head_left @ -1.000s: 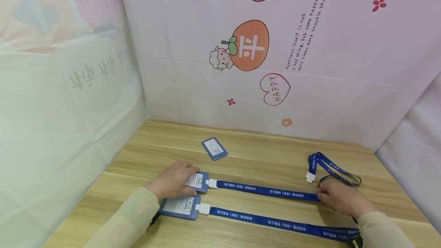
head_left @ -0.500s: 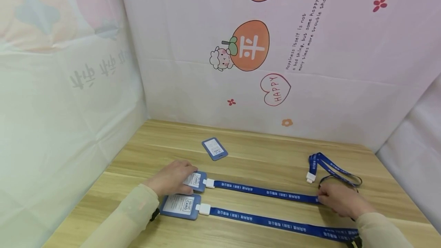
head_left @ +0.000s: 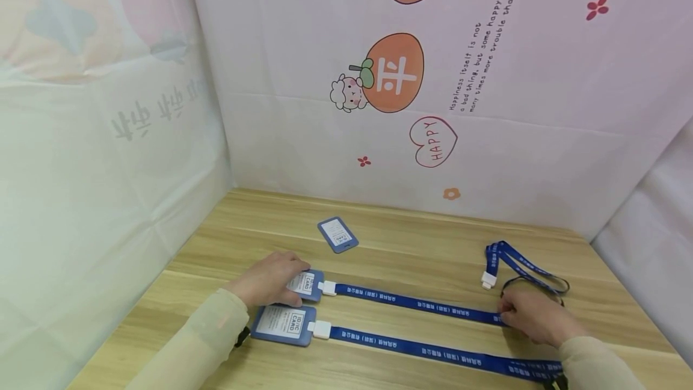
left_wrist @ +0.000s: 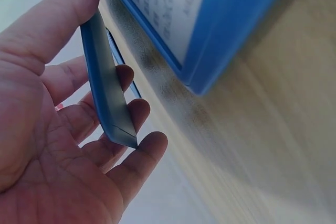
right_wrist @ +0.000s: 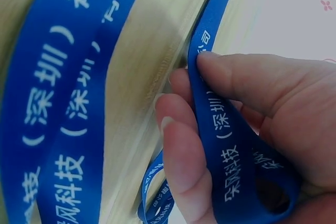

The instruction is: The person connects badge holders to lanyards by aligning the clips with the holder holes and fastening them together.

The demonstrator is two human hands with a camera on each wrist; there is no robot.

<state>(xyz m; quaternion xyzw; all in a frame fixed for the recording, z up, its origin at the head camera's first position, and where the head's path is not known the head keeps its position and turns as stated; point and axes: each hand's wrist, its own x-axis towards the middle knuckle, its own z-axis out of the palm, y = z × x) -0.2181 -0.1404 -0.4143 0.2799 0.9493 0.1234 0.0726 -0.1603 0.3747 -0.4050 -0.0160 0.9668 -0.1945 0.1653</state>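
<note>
My left hand point(head_left: 271, 280) grips a blue ID card holder point(head_left: 308, 285) by its sides, thumb and fingers curled at its edges. In the left wrist view that card holder point(left_wrist: 102, 77) is seen edge-on, between thumb and fingers. A white clip point(head_left: 329, 287) joins it to a blue lanyard point(head_left: 411, 302) stretched to the right. There my right hand point(head_left: 533, 316) pinches the far end, and the strap point(right_wrist: 220, 124) folds into a loop in my palm. Just nearer lies a second card holder point(head_left: 283, 324) with its own lanyard point(head_left: 400, 344), laid out almost parallel.
A third card holder point(head_left: 338, 235), with no strap on it, lies farther back on the wooden table point(head_left: 422, 230). At the right, beyond my right hand, a loose lanyard point(head_left: 491, 260) lies folded with its white clip. Printed white cloth point(head_left: 303, 155) rises behind and at both sides.
My left hand has drawn the held card holder slightly to the left, and its lanyard has shifted left with it. My right hand stays almost in place. The nearer badge has not moved.
</note>
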